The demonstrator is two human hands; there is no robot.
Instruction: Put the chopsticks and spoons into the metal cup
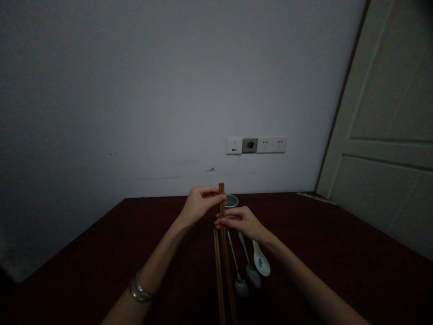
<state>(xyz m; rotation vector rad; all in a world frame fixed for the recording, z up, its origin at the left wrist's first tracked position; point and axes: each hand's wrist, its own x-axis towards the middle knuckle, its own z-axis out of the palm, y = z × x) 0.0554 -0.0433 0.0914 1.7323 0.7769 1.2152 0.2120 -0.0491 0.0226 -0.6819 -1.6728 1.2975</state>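
Observation:
A pair of brown wooden chopsticks (222, 210) stands tilted up between my hands. My left hand (199, 205) pinches it near the top with thumb and fingers. Lower down, my right hand (245, 222) closes on the same pair from the right. Beneath them, a second pair of chopsticks (218, 271) lies on the dark red table. To its right lie two metal spoons (241, 287) (253, 276) and a white soup spoon (261, 262) with a blue mark. My right hand and wrist are just above the soup spoon's handle.
A round grey container (232, 201) sits behind my hands, partly hidden by them. The table (111, 253) meets a pale wall (169, 113) with sockets and switches (257, 145). A flat strip (314, 197) lies at the back right, near a panelled door (389, 149).

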